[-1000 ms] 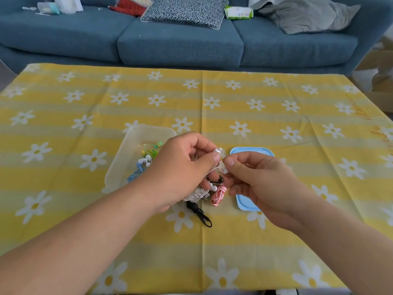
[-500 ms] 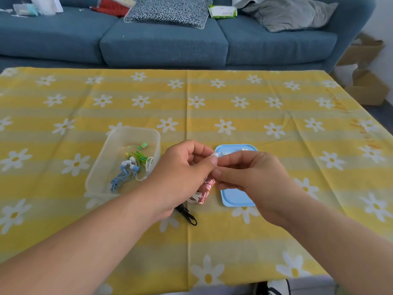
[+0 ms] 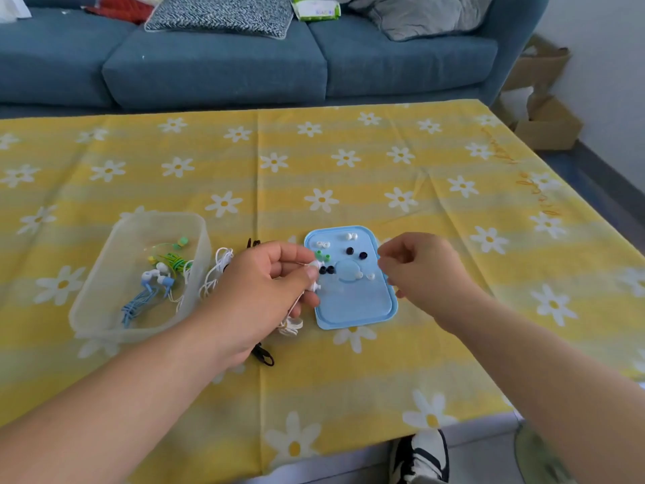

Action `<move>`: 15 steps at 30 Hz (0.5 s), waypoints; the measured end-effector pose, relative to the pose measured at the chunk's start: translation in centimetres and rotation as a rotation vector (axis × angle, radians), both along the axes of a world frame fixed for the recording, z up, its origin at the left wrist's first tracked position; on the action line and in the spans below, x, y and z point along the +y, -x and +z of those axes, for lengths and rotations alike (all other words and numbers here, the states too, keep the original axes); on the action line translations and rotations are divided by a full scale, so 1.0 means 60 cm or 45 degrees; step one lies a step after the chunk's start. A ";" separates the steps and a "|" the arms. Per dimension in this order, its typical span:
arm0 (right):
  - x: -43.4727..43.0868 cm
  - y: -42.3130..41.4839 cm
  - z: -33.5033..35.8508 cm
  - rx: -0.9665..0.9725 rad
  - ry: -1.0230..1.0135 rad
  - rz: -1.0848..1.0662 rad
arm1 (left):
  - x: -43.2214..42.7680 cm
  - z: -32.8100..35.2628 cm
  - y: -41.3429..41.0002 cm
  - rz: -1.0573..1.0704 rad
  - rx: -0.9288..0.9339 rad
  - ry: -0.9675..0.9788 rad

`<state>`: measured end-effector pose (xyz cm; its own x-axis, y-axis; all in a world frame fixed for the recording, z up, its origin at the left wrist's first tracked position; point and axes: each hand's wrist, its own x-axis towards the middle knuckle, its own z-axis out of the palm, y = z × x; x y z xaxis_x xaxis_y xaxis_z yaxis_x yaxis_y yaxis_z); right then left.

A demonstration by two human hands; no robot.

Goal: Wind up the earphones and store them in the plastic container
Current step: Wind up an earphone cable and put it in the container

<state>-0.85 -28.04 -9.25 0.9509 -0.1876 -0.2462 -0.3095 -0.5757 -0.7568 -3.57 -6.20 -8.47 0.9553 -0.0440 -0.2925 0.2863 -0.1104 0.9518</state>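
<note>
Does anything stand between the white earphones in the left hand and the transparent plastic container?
Nothing visible does. The transparent plastic container is open, its blue lid apart on the right; only a white cable lies beside its wall.

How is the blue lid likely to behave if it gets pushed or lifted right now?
The blue lid looks thin and flat, so it would probably slide easily over the tablecloth. Small ear tips lie loose on it and would likely roll or spill if it tilts.

view: head | from: over near edge of surface point(image 3: 436, 372) | faces: forward-down toward far edge, sofa point(image 3: 216, 75) | range: close above left hand point(image 3: 265, 288), right hand point(image 3: 425, 274)
</note>
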 end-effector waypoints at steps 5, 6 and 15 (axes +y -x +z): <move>0.021 -0.013 -0.020 0.100 0.288 0.197 | 0.003 0.001 0.002 -0.019 0.001 -0.019; 0.023 -0.016 -0.021 0.100 0.335 0.211 | 0.004 0.002 0.002 -0.026 -0.001 -0.023; 0.031 -0.013 0.009 -0.062 0.314 0.214 | 0.019 0.012 0.003 -0.021 -0.012 0.009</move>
<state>-0.09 -26.18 -8.69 0.9833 -0.0747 -0.1660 -0.1608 -0.7840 -0.5995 -3.77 -5.04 -7.75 0.9572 -0.0619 -0.2829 0.2753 -0.1084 0.9552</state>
